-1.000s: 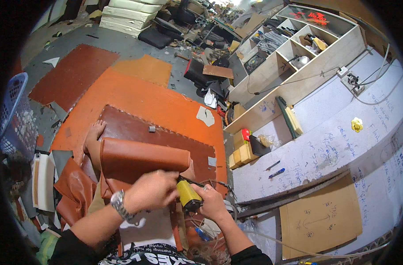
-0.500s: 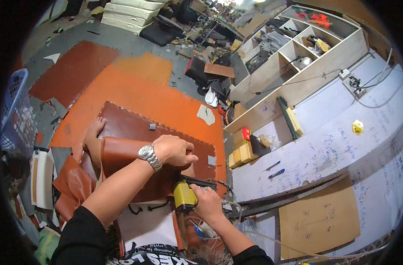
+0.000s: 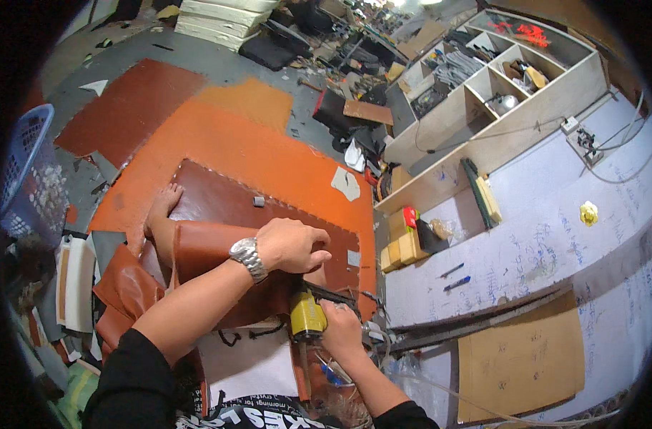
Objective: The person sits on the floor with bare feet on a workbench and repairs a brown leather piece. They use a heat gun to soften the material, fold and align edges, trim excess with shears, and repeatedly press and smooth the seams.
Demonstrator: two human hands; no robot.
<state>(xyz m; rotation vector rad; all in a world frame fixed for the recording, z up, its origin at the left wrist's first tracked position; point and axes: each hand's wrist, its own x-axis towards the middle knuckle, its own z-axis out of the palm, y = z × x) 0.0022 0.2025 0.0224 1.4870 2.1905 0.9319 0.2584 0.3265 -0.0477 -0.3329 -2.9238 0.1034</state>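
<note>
the step in hand looks like covering work: the brown leather [image 3: 208,243] lies across the seated person's lap and legs, folded over on itself, with a pale panel [image 3: 247,361] edged in brown nearer the body. black cord [image 3: 269,329] shows along the panel's far edge, next to the leather.

the right hand [image 3: 342,330] has its grip closed around the yellow tool [image 3: 307,317], which sits at the right side of the leather, its far end dark and partly lost against the folds. it may be a stapler or something like it; whether its tip touches the leather cannot be told. the left hand [image 3: 292,247], with a metal watch [image 3: 248,259] at the wrist, is over the leather beyond the tool, back of the hand up, thumb showing and fingers bent. whether that grip pinches anything cannot be told, since its underside is hidden.

as a judgement, the next move calls for the leather to be held flat against whatever backs it, the tool squared to the edge, and the left fingers kept clear of its front. slack in the fold could pucker the cover. to the right, the white table [image 3: 512,243] carries pens [image 3: 457,284], well apart from both hands.
</note>
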